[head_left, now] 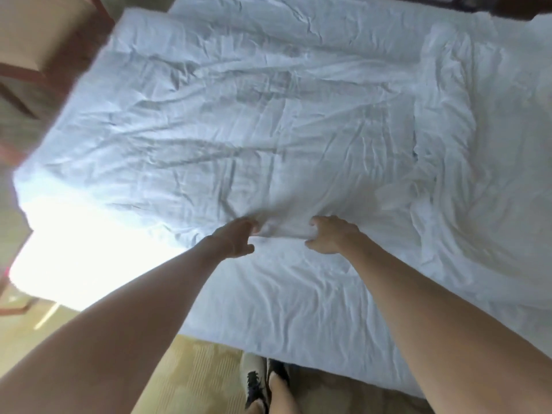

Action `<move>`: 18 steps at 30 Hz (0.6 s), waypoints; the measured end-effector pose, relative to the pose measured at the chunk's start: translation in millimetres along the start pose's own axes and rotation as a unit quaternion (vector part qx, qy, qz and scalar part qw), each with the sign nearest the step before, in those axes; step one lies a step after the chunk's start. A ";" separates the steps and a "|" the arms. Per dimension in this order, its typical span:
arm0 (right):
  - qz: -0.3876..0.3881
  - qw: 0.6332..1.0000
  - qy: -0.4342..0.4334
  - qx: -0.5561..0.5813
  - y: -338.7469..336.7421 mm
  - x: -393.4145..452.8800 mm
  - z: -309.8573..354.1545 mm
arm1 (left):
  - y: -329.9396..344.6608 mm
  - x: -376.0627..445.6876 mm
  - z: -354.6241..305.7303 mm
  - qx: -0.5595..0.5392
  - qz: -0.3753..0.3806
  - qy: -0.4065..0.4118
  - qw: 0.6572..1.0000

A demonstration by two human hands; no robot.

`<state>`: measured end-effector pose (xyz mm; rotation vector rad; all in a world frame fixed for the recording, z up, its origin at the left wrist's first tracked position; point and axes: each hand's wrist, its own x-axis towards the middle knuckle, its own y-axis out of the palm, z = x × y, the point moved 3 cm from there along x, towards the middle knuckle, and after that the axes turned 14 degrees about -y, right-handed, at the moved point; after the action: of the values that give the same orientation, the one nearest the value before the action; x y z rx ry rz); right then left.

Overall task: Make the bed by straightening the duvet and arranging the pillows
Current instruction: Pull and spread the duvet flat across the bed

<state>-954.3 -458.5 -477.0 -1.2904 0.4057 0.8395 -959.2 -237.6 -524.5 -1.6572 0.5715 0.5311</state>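
A white, wrinkled duvet [254, 115] lies spread over the bed, bunched into thick folds on the right side [448, 144]. Its near edge is gathered into a small ridge between my two hands. My left hand [236, 239] grips that edge from the left with curled fingers. My right hand [331, 234] grips the same fold from the right. Below the hands lies the white bottom sheet [298, 294]. A white shape at the far right edge may be a pillow [542, 49]; it is mostly cut off.
A wooden chair [38, 40] with a tan seat stands beyond the bed's far left corner. Bright sunlight washes out the bed's left side [74, 258]. My feet in shoes [260, 380] stand on patterned carpet by the bed's near edge.
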 end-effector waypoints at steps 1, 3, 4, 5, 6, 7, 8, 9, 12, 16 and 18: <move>-0.002 1.000 -0.005 -0.010 -6.6 8.8 9.0 | -5.2 -1.4 11.9 -0.012 -0.002 -0.008 1.000; -0.014 0.999 -0.022 -0.019 -20.2 27.2 27.8 | -18.1 -7.8 39.5 -0.045 -0.007 -0.038 0.998; -0.028 0.999 -0.030 -0.021 -26.4 35.9 37.6 | -25.5 -10.3 55.1 -0.057 -0.012 -0.057 0.997; -0.042 0.998 -0.041 -0.022 -32.3 43.8 48.6 | -32.1 -11.3 72.4 -0.073 -0.021 -0.078 0.994; -0.056 0.996 -0.057 -0.027 -36.8 52.4 61.1 | -37.8 -13.4 90.1 -0.097 -0.033 -0.098 0.990; -0.073 0.994 -0.075 -0.035 -40.0 62.3 74.9 | -42.2 -14.3 108.6 -0.129 -0.051 -0.117 0.983; -0.086 0.991 -0.093 -0.039 -41.6 73.4 89.8 | -45.4 -15.8 125.8 -0.163 -0.071 -0.135 0.975; -0.087 0.989 -0.110 -0.035 -41.9 84.0 106.1 | -45.1 -16.1 143.4 -0.199 -0.085 -0.157 0.963; -0.014 0.986 -0.163 -0.014 -33.7 117.9 159.8 | -38.7 -17.1 195.6 -0.346 -0.108 -0.264 0.894; 0.040 0.974 -0.220 -0.030 -15.8 151.9 222.8 | -27.4 -6.5 264.4 -0.597 -0.074 -0.384 0.701; 0.074 0.968 -0.237 -0.044 -5.3 167.8 249.8 | -22.2 1.3 295.3 -0.652 -0.054 -0.400 0.641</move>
<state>-886.7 -169.0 -523.8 -1.1020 0.0833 1.2661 -952.5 57.0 -553.4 -2.3947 -0.8416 1.7331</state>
